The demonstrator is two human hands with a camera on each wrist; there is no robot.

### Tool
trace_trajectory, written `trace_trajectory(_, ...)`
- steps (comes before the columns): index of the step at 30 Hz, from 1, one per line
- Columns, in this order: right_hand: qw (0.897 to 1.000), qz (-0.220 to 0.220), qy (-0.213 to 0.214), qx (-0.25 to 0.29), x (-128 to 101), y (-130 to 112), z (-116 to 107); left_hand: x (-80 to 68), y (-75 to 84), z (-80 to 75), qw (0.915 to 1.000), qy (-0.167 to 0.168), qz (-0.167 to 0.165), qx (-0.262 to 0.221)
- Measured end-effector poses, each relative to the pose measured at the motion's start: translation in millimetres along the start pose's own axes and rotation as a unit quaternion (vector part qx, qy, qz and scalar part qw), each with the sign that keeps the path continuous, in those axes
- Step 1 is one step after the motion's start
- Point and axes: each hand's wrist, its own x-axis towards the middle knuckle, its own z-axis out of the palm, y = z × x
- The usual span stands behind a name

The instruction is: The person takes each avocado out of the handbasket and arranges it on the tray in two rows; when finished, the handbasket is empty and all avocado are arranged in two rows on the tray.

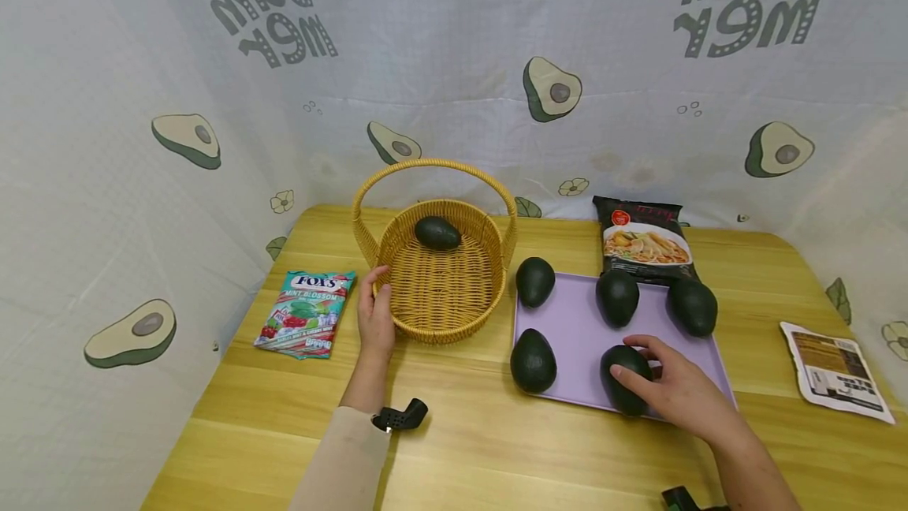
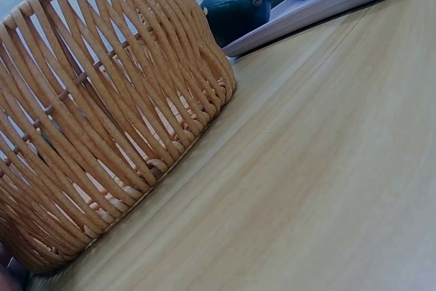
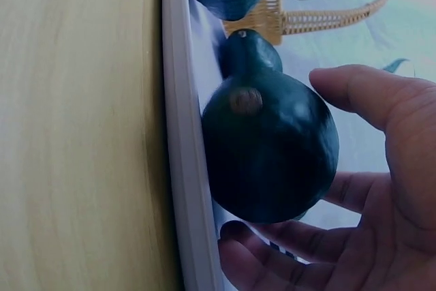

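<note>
A woven basket with a hoop handle stands on the wooden table, one dark green avocado inside it. My left hand holds the basket's left rim, thumb hooked at the edge; the left wrist view shows the basket wall close up. To the right lies a purple tray with several avocados on and beside it. My right hand curls round the front avocado on the tray. In the right wrist view, thumb and fingers wrap that avocado at the tray's edge.
A Fox's candy bag lies left of the basket. A dark noodle packet sits behind the tray, and a white packet lies at the far right. Avocado-print cloth walls the table on three sides.
</note>
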Motion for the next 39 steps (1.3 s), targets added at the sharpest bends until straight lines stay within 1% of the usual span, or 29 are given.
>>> trace_trajectory(8,1.0,0.003,-0.003,-0.003,1.4,-0.3,-1.7,0.3,1.5,0.7,1.0,-0.001,0.004,0.005)
trace_trajectory(12,1.0,-0.011,0.011,-0.01,0.7,-0.9,-1.9,0.5,1.0,0.1,1.0,0.0,0.002,0.004)
trace_trajectory(18,0.998,-0.03,0.046,-0.018,-3.3,-4.4,-4.9,0.6,0.0,-0.4,1.0,0.002,0.001,0.005)
trace_trajectory(23,0.997,-0.035,0.067,-0.024,-9.6,-14.1,-9.1,0.0,-0.2,-0.4,1.0,0.001,-0.001,0.008)
trace_trajectory(33,0.989,-0.074,0.122,-0.035,-19.3,-36.3,-13.7,-2.0,1.6,0.4,1.0,-0.004,-0.001,0.002)
trace_trajectory(36,0.987,-0.084,0.13,-0.03,-22.2,-43.4,-11.5,-1.8,1.8,0.5,1.0,-0.005,-0.001,0.002)
trace_trajectory(39,0.985,-0.106,0.135,-0.008,-24.1,-55.1,-6.8,-1.0,1.8,0.1,1.0,-0.002,-0.004,0.001)
